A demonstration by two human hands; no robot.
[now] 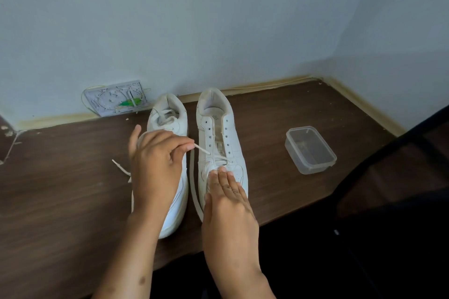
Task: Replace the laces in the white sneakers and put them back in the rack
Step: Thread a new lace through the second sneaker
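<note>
— Nearest the lens, what do the two forearms lead to?

— Right hand (227,192) lies flat, fingers straight and together, pressing the toe of the right sneaker (222,143); left hand (155,165) hovers over the left sneaker (171,126), thumb and fingers pinching the tip of a white lace (202,149) that points at the eyelets of the right shoe.

— Where does that lace run?

— It crosses the lowest eyelets just beyond the right fingertips; a long loop trails down between the two shoes; the upper eyelets stand bare.

— And the pair itself?

— Both sneakers sit side by side on the dark wooden tabletop (60,201), toes toward the camera, heels toward the pale wall (194,19); the left one has lace bunched in its opening, and another lace end (120,167) lies on the wood just left of the hand.

— Anything else?

— A clear plastic container (310,150) stands well right of the shoes; a pale plate with a green bit (116,98) leans against the wall behind the left shoe.
</note>
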